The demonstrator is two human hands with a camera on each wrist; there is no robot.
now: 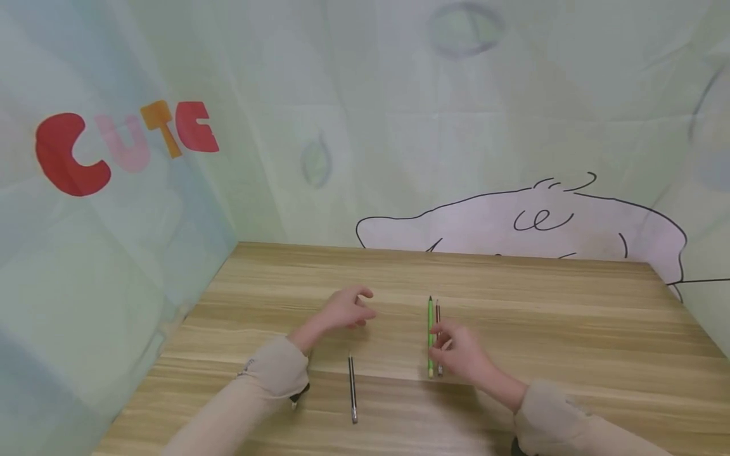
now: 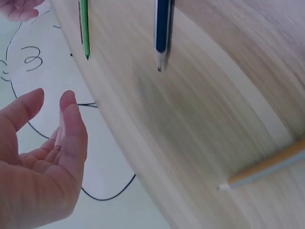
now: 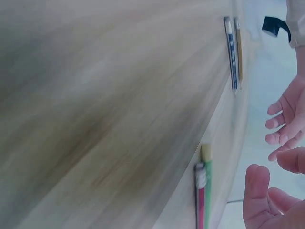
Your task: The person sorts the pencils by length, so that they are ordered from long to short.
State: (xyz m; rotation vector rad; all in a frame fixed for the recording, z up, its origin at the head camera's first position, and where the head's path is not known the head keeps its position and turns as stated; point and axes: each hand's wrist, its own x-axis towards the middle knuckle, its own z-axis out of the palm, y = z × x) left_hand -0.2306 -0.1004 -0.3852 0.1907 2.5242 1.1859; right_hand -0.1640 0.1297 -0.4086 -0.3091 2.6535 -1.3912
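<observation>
A green pencil (image 1: 430,316) and a dark red pencil (image 3: 200,202) lie close side by side on the wooden table. My right hand (image 1: 464,356) is over them, thumb and fingers apart, and partly covers the red one in the head view. Left of that pair, my left hand (image 1: 344,308) hovers above the table with bent, loose fingers and nothing between them. Nearer the front lies a dark blue pencil (image 1: 353,396). An orange-yellow pencil (image 2: 267,164) shows in the left wrist view; the left sleeve hides most of it from the head camera.
The wood-grain table (image 1: 570,329) meets a printed cloth backdrop (image 1: 342,126) at its back edge. Another cloth with the letters CUTE (image 1: 74,158) hangs at the left. A dark wrist strap (image 3: 271,26) shows on the left arm.
</observation>
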